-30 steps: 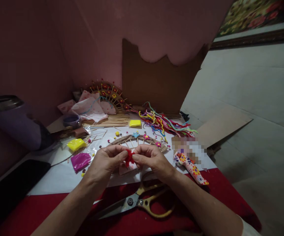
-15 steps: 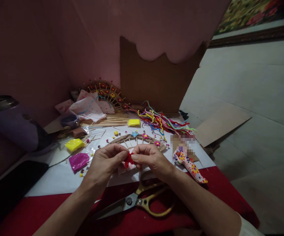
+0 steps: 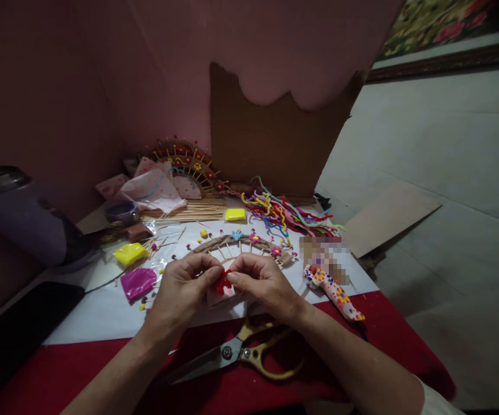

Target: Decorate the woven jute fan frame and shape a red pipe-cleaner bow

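A small red lump of clay [image 3: 222, 282] is pinched between the fingertips of my left hand [image 3: 183, 290] and my right hand [image 3: 261, 282], just above the white sheet [image 3: 102, 314]. Both hands are closed on it. Right behind them lies a half-round stick fan frame [image 3: 243, 244] with small clay flowers on its arc. Gold-handled scissors [image 3: 243, 353] lie shut on the red cloth [image 3: 50, 374] under my right wrist.
Yellow clay packets [image 3: 131, 253] [image 3: 235, 214] and a magenta one [image 3: 138, 282] lie on the sheet. Coloured clay strings [image 3: 288, 216], a bundle of sticks [image 3: 192, 212], a finished fan [image 3: 188, 167], a cardboard piece [image 3: 270, 144] and a flowered tool [image 3: 333, 294] stand around. A purple tumbler [image 3: 19, 219] lies at left.
My hands stay together on the red clay, working it slightly and drifting a little left and down. Nothing else has moved.
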A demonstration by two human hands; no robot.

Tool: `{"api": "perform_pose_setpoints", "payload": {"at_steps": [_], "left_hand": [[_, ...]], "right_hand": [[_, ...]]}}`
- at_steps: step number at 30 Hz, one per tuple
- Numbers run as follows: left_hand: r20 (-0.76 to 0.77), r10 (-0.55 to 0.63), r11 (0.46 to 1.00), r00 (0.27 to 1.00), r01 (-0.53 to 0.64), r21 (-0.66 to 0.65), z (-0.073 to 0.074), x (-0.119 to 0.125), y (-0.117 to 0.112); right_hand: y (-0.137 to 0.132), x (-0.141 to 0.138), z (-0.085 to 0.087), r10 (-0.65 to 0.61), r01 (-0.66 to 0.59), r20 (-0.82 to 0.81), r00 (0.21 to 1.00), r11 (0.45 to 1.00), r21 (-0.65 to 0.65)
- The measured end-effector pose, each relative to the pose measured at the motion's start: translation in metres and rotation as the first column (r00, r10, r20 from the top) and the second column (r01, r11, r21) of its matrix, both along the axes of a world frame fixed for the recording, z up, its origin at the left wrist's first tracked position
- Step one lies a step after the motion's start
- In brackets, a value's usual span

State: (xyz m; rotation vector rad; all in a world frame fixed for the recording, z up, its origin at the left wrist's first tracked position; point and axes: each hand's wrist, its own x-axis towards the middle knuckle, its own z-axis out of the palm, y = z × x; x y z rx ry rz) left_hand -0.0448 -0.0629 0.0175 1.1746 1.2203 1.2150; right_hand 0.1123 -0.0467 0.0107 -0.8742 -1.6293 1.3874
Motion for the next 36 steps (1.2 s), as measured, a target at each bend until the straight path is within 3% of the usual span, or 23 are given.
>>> {"api": "perform_pose_setpoints", "payload": {"at_steps": [5, 13, 23, 30, 33, 36], "left_hand": [[0.065, -0.012, 1.000, 0.998, 0.013, -0.019, 0.0006, -0.0011, 0.0000], [0.218, -0.138, 0.976, 0.966, 0.170, -0.137, -0.0019, -0.0015, -0.0021], [0.160, -0.124, 0.980, 0.979, 0.146, -0.138, -0.0035, -0.0010, 0.0017], [0.237, -0.104, 0.974, 0.966, 0.147, -0.170, -0.0048, -0.0026, 0.0016], [0.244, -0.106, 0.975, 0.964, 0.149, -0.165, -0.0060, -0.0039, 0.0025], [0.268, -0.093, 0.976, 0.959, 0.141, -0.166, -0.0061, -0.0042, 0.0037]], "right_hand": [[0.0043, 0.0003, -0.0017, -0.007, 0.006, -0.050, 0.999, 1.000, -0.024], [0.0069, 0.0014, 0.0007, -0.088, 0.090, -0.072, 0.993, 0.996, 0.023], [0.0073, 0.0016, -0.0013, -0.066, 0.070, -0.071, 0.995, 0.997, 0.044], [0.0093, 0.0035, -0.0047, -0.028, 0.032, -0.058, 0.998, 0.998, 0.058], [0.0085, 0.0036, -0.0046, -0.032, 0.034, -0.012, 0.999, 0.991, 0.132], [0.0057, 0.0036, -0.0039, -0.101, 0.075, 0.072, 0.992, 0.950, 0.302]]}}
